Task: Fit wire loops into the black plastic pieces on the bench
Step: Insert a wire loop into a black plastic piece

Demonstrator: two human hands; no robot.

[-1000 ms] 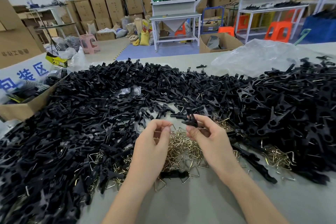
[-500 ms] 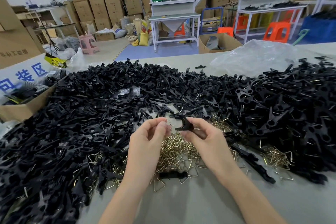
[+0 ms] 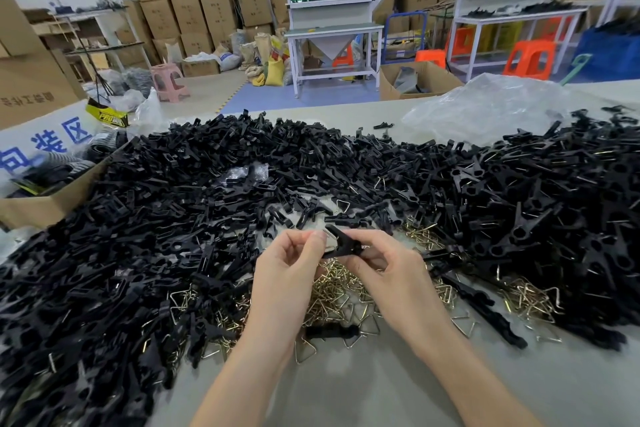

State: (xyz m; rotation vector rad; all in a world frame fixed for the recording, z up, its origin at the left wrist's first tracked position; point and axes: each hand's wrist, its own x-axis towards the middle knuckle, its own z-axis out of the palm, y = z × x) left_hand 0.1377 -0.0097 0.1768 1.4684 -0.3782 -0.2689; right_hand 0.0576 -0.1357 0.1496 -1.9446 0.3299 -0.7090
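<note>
Fitting step, midway. Pinching wire loop (image 3: 330,238) in curled left hand (image 3: 292,267), gripping black piece (image 3: 347,245) in curled right hand (image 3: 389,272), held touching between hands, above loop pile (image 3: 334,293). Next, likely: pressing loop ends into piece; needs steady alignment, firm squeeze.

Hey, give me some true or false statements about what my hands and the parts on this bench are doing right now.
1. The right hand grips a black plastic piece. True.
2. The left hand lies flat on the bench. False: it pinches a wire loop at the piece's end.
3. The loose wire loops sit in a metal tray. False: they lie on the bench beneath the hands.
4. A clear plastic bag lies at the bench's far right. True.
</note>
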